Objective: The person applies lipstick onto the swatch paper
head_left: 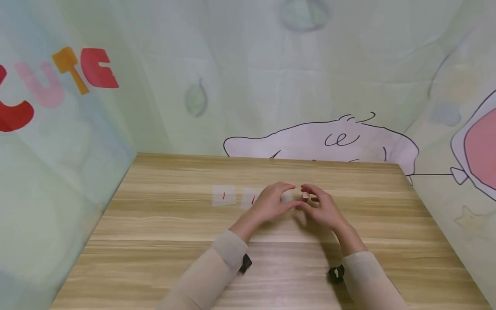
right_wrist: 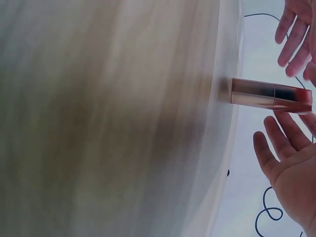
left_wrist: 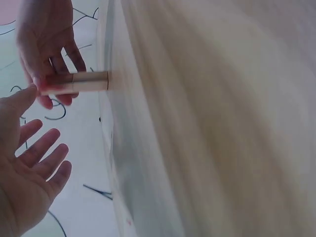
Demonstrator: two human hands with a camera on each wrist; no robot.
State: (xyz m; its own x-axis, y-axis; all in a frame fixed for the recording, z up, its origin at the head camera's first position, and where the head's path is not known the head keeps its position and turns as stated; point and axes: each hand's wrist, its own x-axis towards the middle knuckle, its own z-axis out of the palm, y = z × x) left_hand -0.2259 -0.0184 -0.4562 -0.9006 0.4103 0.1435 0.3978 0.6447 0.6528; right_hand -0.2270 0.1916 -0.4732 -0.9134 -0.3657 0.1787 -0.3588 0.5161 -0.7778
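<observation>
A shiny rose-gold lipstick tube (right_wrist: 252,94) with a reddish top end stands upright on the wooden table. My right hand (head_left: 323,209) pinches its upper end between thumb and fingers. Close on the other side is my left hand (head_left: 271,201), its fingers spread and relaxed with nothing in them. In the left wrist view, the left thumb tip comes right up to the tube's top end. Under and beside the left hand lies a partly covered pale paper square (head_left: 286,197).
Two more pale paper squares with red marks, a left one (head_left: 224,196) and a middle one (head_left: 248,193), lie in a row left of the hands. A printed cloth backdrop (head_left: 248,86) rises behind the table (head_left: 162,241) and along its sides.
</observation>
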